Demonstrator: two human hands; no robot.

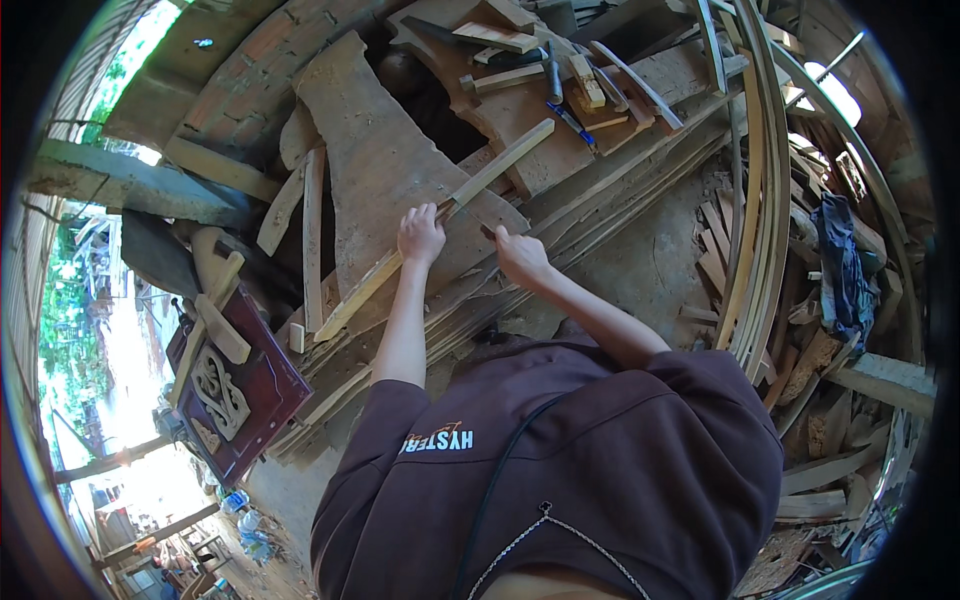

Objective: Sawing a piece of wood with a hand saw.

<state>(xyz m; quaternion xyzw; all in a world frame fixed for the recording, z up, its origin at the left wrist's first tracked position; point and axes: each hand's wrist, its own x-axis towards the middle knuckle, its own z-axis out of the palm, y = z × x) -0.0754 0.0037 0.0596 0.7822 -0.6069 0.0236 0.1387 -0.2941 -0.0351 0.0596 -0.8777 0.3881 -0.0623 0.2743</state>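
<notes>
A long, pale wooden strip lies slantwise over a broad slab of wood. My left hand is closed around the strip near its middle. A small, dark piece shows beside its fingertips, too unclear to name. To the right, my right hand is closed on a short dark object that sticks out past the fingers towards the strip. Its kind cannot be made out, as the fist covers most of it.
Beyond the strip lie wood offcuts, a blue pen and a hammer-like tool. Stacked boards run along the near side. A dark red panel carries a carved piece at left. Scrap wood and a dark cloth are at right.
</notes>
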